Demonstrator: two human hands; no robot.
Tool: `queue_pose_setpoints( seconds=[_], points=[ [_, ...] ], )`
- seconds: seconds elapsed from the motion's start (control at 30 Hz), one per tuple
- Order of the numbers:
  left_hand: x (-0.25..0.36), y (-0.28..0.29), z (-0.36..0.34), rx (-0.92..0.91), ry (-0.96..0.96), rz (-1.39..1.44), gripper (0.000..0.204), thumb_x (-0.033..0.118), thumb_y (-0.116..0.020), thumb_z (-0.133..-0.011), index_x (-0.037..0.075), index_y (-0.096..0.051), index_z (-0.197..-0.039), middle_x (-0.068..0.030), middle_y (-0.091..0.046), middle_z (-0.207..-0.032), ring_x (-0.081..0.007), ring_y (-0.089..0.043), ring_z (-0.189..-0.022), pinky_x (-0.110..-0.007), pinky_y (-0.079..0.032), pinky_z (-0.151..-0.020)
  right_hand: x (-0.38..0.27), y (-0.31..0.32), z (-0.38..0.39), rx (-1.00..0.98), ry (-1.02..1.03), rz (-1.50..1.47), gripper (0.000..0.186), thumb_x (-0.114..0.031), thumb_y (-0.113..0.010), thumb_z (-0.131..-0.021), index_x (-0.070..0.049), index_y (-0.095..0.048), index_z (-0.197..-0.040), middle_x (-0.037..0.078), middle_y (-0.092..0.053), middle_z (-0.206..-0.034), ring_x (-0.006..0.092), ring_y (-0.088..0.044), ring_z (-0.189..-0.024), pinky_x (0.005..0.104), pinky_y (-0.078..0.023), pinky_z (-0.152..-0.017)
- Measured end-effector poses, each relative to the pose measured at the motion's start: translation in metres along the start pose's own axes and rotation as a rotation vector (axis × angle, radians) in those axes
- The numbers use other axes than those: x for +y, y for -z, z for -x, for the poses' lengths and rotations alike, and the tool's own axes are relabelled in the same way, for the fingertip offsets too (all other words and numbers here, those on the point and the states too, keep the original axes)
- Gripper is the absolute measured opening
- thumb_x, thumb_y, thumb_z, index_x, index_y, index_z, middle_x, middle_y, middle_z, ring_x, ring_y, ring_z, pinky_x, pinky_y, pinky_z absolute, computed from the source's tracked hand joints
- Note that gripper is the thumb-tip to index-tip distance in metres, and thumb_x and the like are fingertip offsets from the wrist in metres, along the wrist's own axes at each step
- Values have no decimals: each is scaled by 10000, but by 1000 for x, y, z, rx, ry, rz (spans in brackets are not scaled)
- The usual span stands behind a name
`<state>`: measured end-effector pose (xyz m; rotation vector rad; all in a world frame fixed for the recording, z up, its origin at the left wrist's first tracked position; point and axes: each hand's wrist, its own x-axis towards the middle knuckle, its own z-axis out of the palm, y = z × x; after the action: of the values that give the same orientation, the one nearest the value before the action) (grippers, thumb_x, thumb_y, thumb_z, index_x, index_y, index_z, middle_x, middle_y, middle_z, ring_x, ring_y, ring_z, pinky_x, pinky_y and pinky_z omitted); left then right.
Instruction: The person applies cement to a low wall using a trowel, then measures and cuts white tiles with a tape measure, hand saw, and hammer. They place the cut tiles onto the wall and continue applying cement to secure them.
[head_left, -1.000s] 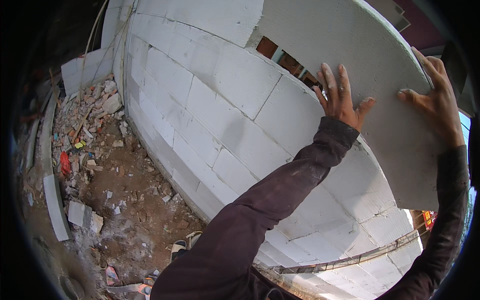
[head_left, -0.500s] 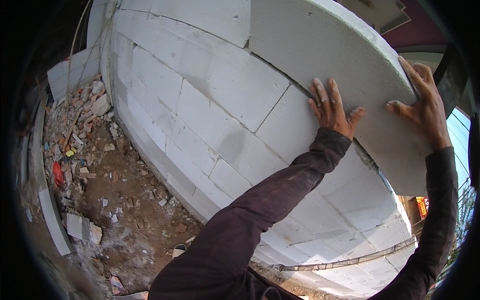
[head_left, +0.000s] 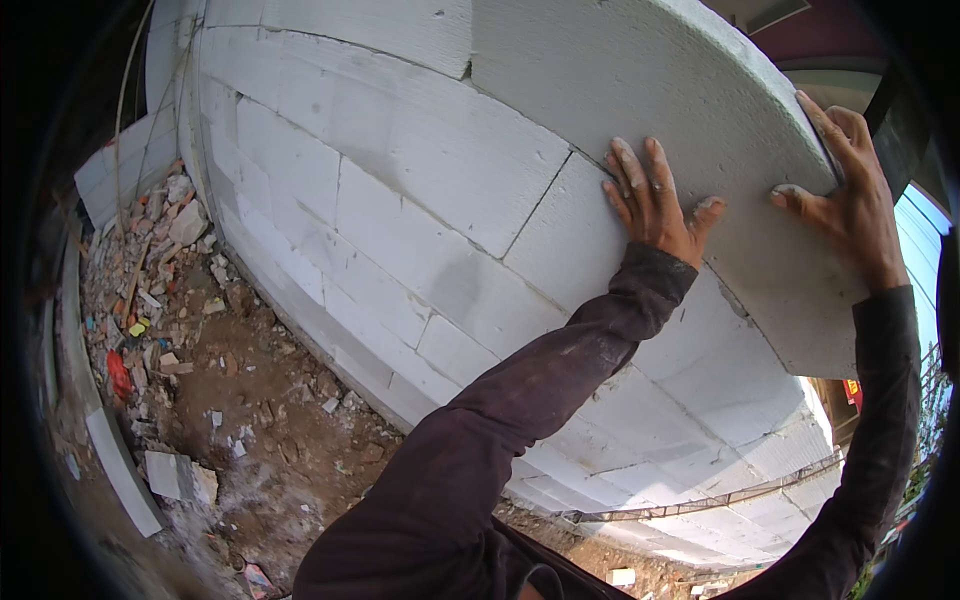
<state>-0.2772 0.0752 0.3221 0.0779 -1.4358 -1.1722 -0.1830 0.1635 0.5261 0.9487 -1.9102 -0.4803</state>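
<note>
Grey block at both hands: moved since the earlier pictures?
Yes, down: the grey block now sits against the wall below, where a see-through gap showed earlier.

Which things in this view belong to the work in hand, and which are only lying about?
In the work:
grey block
left hand, on its face
right hand, at its edge
wall of white blocks

Probably just lying about:
rubble heap
red scrap
yellow scrap
broken block piece

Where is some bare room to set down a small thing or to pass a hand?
On the upper block, the face between left hand and right hand is bare. Dirt between rubble pile and wall is fairly open, with scattered scraps. The pile is crowded.
</note>
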Motion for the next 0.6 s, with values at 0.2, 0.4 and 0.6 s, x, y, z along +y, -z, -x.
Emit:
queue_pose_setpoints(
  seconds=[0.2,0.4,0.6],
  points=[
    [-12,23,-6,-47,-12,63,968,627,-439,-789,-9,-41,-1400,-354,-1,-1397,-474,29,-1322,-622,5,-1009,-11,-6,-8,-26,-44,-27,964,-419,-850,-386,-192,-502,-1256,104,-481,-1138,270,-572,-980,396,-511,-866],
    [-64,107,-87,404,-89,291,564,326,-398,-908,-6,-248,-1339,-279,-153,-1402,-379,-150,-1330,-461,-217,-1062,-30,20,0,-86,-169,-35,988,-293,-873,-335,-168,-506,-1243,93,-451,-1088,275,-594,-909,386,-525,-847],
    [-79,213,-326,-83,-452,-338,406,346,-582,-828,271,-520,-1223,-155,-311,-1394,-341,-240,-1313,-475,-270,-1046,-37,24,-5,-7,-146,-75,991,-216,-870,-314,-145,-505,-1233,101,-441,-1088,277,-564,-939,393,-522,-811]
  ],
)
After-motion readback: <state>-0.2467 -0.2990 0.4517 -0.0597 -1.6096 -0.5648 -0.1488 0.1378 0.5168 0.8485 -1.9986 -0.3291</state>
